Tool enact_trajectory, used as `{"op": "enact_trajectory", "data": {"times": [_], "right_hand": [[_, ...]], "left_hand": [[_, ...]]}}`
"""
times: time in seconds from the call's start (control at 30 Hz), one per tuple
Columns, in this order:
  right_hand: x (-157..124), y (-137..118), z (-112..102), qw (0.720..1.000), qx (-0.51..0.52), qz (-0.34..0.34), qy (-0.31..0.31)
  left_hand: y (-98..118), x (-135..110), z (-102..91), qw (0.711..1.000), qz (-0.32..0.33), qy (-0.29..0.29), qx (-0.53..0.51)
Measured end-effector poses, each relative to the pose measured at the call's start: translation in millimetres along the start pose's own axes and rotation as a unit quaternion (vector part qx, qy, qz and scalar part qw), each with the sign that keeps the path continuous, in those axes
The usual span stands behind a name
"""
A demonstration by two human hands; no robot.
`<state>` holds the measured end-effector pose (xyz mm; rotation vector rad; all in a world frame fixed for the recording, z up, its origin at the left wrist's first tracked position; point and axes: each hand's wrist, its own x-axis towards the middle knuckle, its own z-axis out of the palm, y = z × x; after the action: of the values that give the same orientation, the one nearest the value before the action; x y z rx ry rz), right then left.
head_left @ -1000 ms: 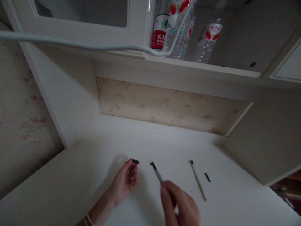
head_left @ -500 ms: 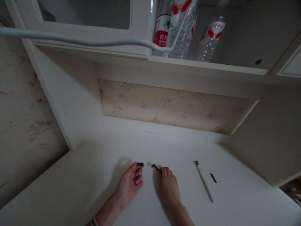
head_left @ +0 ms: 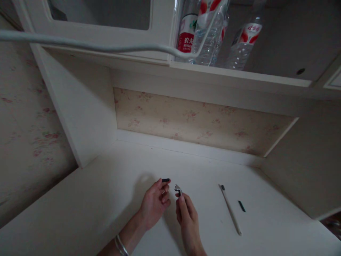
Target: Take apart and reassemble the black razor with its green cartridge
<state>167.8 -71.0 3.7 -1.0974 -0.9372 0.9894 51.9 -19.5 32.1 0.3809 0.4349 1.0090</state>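
Note:
My left hand (head_left: 156, 202) hovers over the white desktop, pinching a short black cylinder-like piece (head_left: 165, 180) between thumb and fingertip, its other fingers loosely curled. Just right of it, my right hand (head_left: 188, 215) is closed around a small black-and-silver tool (head_left: 178, 191). A forked metal tip sticks up out of the fist, pointing toward the black piece, with a small gap between the two. Most of the tool's handle is hidden by the fingers, and its exact kind cannot be made out.
Right of my hands lie a white toothbrush (head_left: 231, 210) with dark bristles and a short dark green strip (head_left: 242, 206). Above the desktop (head_left: 149, 156), a cabinet shelf holds plastic bottles (head_left: 245, 46). A pale cable (head_left: 106, 47) crosses in front of the cabinet.
My right hand has turned and lifted the tool off the desktop, so its metal tip points up. My left hand has shifted slightly right and up, still pinching the black piece.

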Motion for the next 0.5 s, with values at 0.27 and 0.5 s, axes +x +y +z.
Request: {"op": "enact_trajectory", "data": {"times": [0.27,0.5], "right_hand": [[-13,0,10,0.983,0.139,0.039,-0.113],[-18,0,12,0.974,0.147,0.103,-0.141]], "left_hand": [[-7,-7,-8.7,0.998,-0.040,-0.027,-0.028],[-1,-12,-11.9,0.997,-0.027,-0.062,-0.037]]}}
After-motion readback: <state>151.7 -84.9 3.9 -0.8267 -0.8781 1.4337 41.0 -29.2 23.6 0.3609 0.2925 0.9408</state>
